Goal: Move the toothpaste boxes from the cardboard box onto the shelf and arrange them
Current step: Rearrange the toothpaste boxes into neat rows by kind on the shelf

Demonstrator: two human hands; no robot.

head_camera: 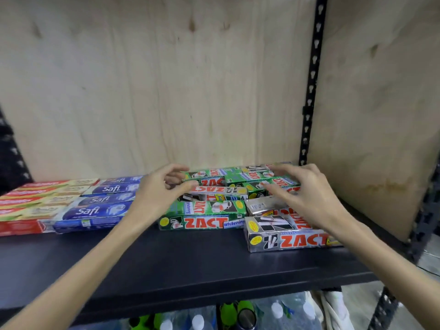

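- Toothpaste boxes of the Zact brand (202, 222) lie flat on the black shelf (166, 263), grouped to the right of the blue Safi boxes (95, 211); red boxes (23, 225) sit further left of the Safi boxes.
- Long axis: every Zact box runs left to right, parallel to the shelf's front edge. The green ones stack in rows toward the plywood back panel (166, 91).
- Silver Zact box (292, 240) sits out of line: nearer the front edge and offset right of the green front box.
- Left hand (162, 189): fingers loosely curled, thumb and forefinger at the left ends of the rear green boxes. Whether it pinches a box end or only touches it cannot be confirmed; that area is blurred.
- Right hand (300, 186): fingers spread and apart, hovering above the right rear boxes, holding nothing.
- Judgement: the step is aligning. The right hand is nearer the silver box; pushing it rearward and left would square the group.
- Cardboard box: not in view.
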